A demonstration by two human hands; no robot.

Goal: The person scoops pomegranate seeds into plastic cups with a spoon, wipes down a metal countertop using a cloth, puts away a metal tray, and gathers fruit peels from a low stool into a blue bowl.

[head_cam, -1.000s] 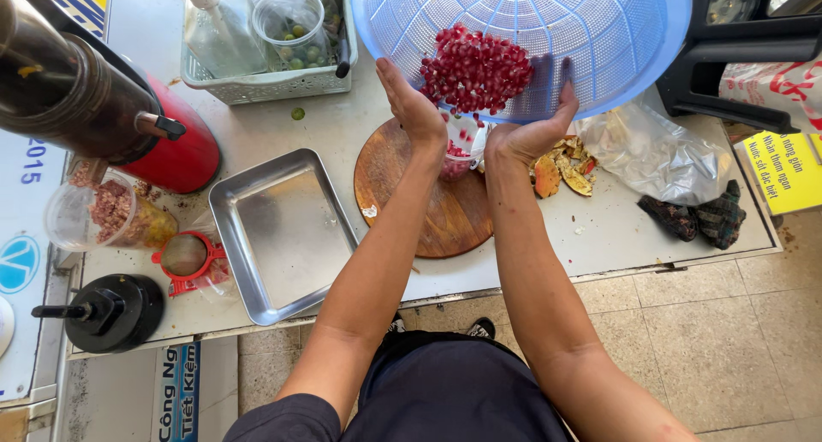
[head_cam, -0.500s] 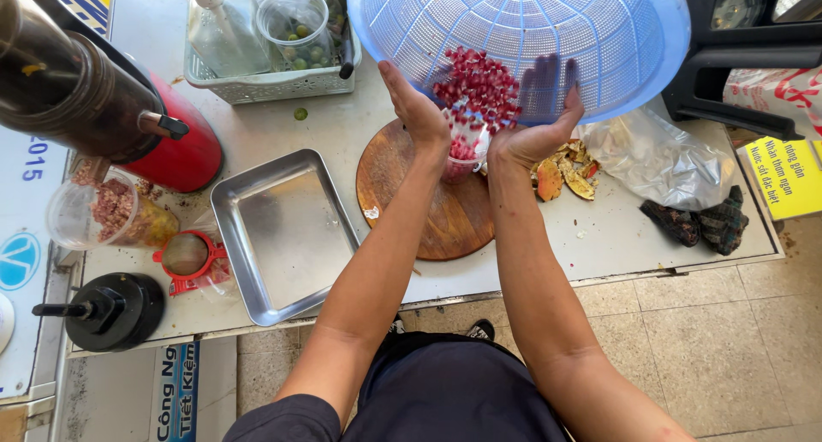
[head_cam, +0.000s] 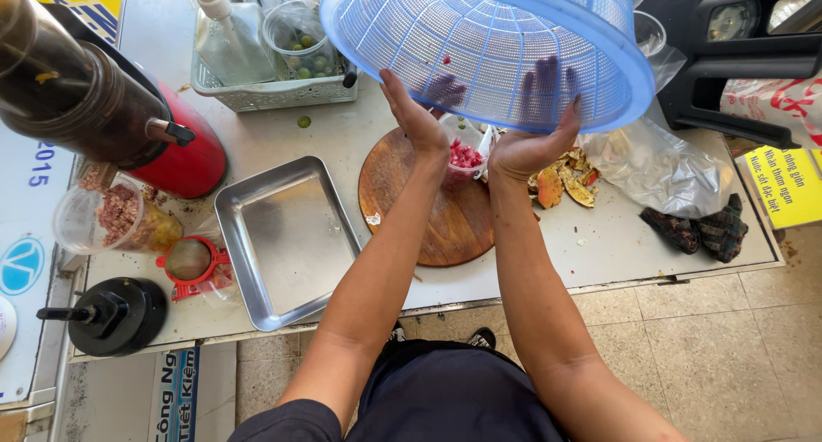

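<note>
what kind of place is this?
Probably a street-side juice or fruit-drink stall. A red-based juicer machine stands on the white counter, beside a round wooden cutting board and fruit peels; both hands tip a blue plastic colander over a seed-filled cup.

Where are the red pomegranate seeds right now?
In the head view, centre: in a clear cup on the round wooden board, between both hands, under the blue basket.

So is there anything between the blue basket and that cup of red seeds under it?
Nothing visible. The blue basket is tipped in the left hand and right hand, right above the clear cup of red seeds on the round wooden board. Only the hands frame the gap.
</note>
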